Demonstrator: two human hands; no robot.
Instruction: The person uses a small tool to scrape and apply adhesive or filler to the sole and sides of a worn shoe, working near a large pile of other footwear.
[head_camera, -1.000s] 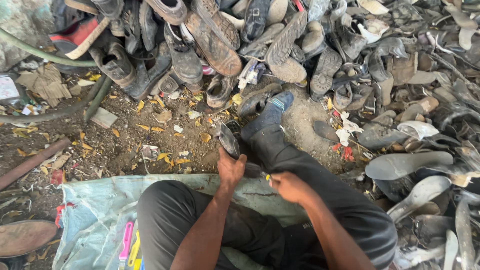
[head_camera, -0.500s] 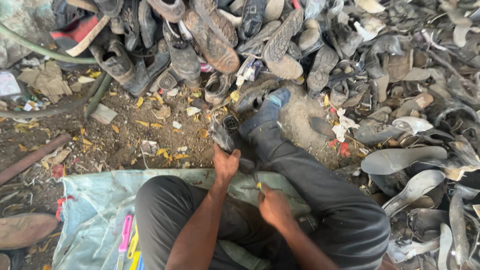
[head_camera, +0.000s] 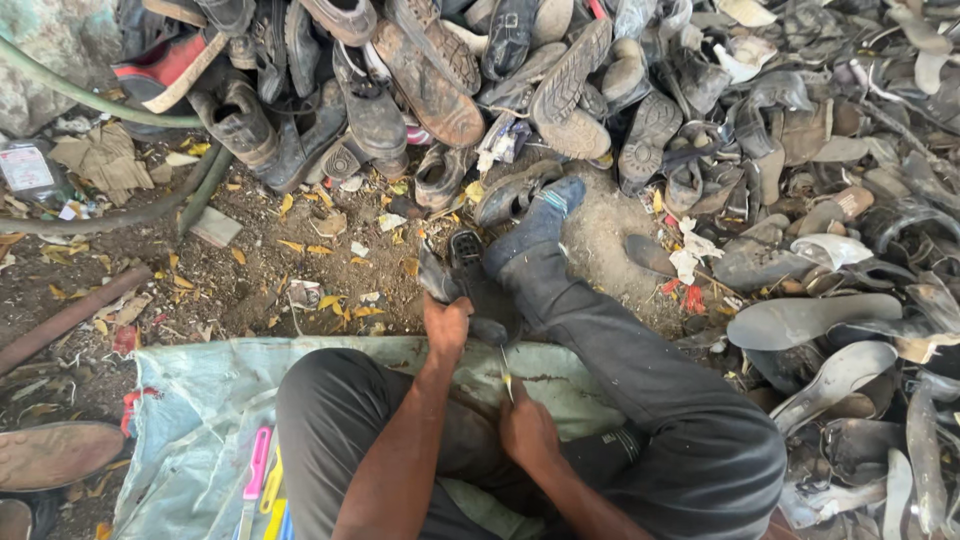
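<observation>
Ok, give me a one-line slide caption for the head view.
Seated on a pale sheet, left hand grips a dark shoe; right hand holds a small blade.

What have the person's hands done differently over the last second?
The right hand has drawn back toward the body with its small blade, away from the left hand. The left hand still grips the dark shoe piece. The shoe pile is unchanged.

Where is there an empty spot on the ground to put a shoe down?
The brown dirt patch, between the heap of worn shoes and the pale blue sack, is mostly bare, with only leaves. A sandy spot lies beside the blue-socked foot. The grey loose soles on the right are crowded.
</observation>
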